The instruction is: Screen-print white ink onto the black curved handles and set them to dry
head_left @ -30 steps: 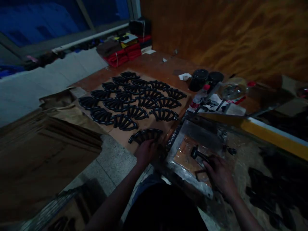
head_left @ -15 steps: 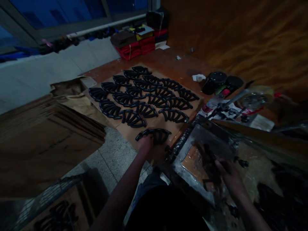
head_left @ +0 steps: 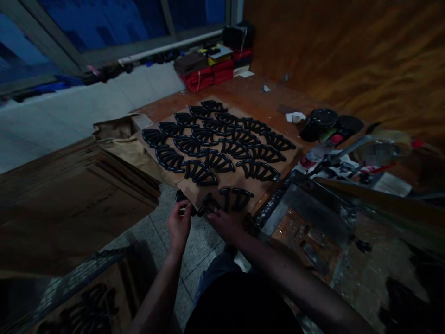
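At the near corner of a brown cardboard sheet [head_left: 189, 189], my left hand [head_left: 179, 225] is closed with thumb and finger on a black curved handle-like piece [head_left: 181, 196], held just off the sheet's edge. My right hand [head_left: 225, 223] reaches across beside it, its fingers closed on another black curved piece [head_left: 209, 202]; the fingertips are dark and partly hidden. Two loose black pieces, one upright [head_left: 225, 197] and one bowed [head_left: 242, 198], lie just beyond. Farther back, fanned groups of the same glossy pieces [head_left: 259, 170] cover the sheet in rows.
A dark-framed tray [head_left: 295, 195] with a wet surface stands at right, near a bottle [head_left: 314, 152] and black tubs [head_left: 320, 123]. Stacked cardboard [head_left: 69, 208] fills the left. A wire basket [head_left: 66, 292] holding black pieces sits low left. Red folded cloth [head_left: 196, 80] lies behind.
My right hand has come left from the tray to the sheet's near edge. My left hand has moved left, and the near group of black pieces is now spread apart. The view has shifted slightly.
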The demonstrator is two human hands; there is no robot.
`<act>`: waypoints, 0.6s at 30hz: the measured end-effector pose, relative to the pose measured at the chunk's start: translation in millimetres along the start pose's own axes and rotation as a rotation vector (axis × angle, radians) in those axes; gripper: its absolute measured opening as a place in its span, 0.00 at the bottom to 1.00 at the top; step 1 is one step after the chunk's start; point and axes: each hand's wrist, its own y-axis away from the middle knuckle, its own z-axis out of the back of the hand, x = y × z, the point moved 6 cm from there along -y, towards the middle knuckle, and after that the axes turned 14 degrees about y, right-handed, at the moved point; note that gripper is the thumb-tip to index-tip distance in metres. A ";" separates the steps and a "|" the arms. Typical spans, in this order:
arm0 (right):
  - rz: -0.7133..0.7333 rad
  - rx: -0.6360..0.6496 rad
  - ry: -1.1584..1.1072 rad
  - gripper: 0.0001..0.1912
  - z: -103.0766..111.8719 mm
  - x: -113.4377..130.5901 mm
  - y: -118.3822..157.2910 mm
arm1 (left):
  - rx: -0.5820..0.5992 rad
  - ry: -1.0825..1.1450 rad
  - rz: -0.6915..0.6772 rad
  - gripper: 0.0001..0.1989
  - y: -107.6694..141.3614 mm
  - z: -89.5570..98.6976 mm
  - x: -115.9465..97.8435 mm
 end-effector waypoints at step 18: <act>-0.094 0.050 0.111 0.17 -1.2 -3.9 -35.8 | 0.192 -0.033 0.131 0.19 35.6 -16.1 22.9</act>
